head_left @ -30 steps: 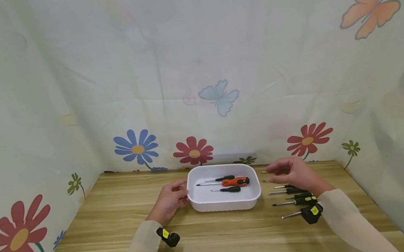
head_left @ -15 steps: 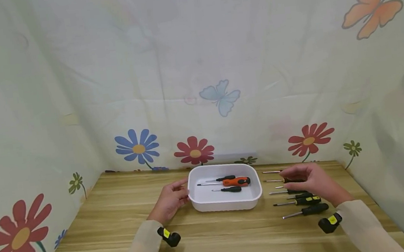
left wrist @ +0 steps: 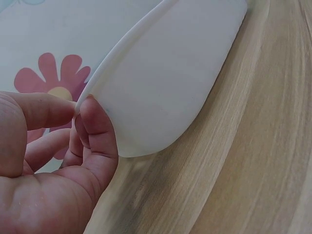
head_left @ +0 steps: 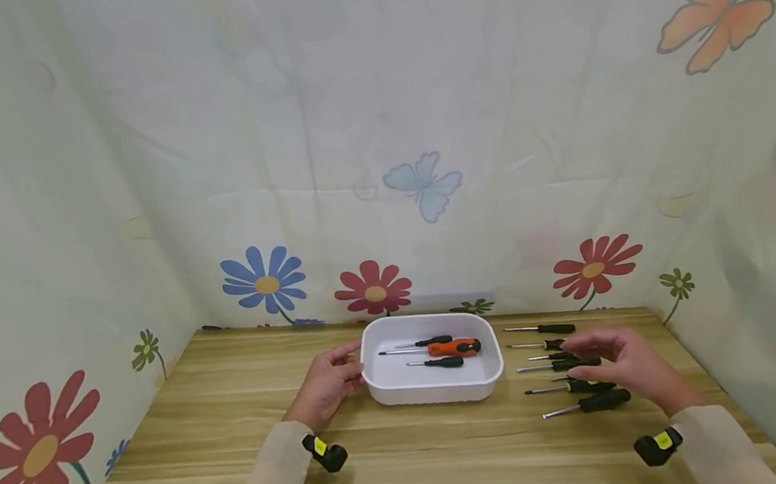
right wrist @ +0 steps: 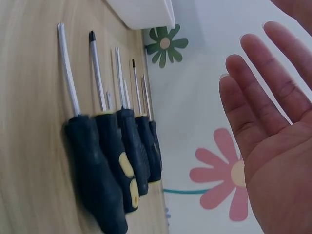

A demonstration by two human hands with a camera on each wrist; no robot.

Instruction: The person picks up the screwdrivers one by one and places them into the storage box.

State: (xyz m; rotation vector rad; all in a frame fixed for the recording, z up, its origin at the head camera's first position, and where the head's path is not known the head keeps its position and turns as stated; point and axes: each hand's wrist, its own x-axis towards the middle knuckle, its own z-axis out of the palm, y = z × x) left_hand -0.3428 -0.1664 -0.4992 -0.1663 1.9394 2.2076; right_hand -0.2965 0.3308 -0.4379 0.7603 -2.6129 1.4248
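My left hand (head_left: 328,384) pinches the left rim of a white plastic box (head_left: 434,395); in the left wrist view thumb and fingers (left wrist: 100,131) meet at its edge. Inside the box lie an orange-and-black screwdriver (head_left: 454,348) and two small black ones, one on each side of it. My right hand (head_left: 625,367) hovers with extended fingers over the handles of several screwdrivers laid in a column right of the box, holding nothing. The nearest is a large black-handled screwdriver (right wrist: 95,175); beside it lies a black-and-yellow screwdriver (right wrist: 117,161). At the far end lies a slim black screwdriver (head_left: 554,328).
Everything stands on a wood-grain table (head_left: 413,463). A pale curtain (head_left: 317,122) printed with flowers and butterflies hangs along the back and both sides. A small black camera is strapped to each wrist.
My right hand has drawn back from the far screwdrivers toward me and to the right, uncovering more of their handles. My left hand and the box have stayed put.
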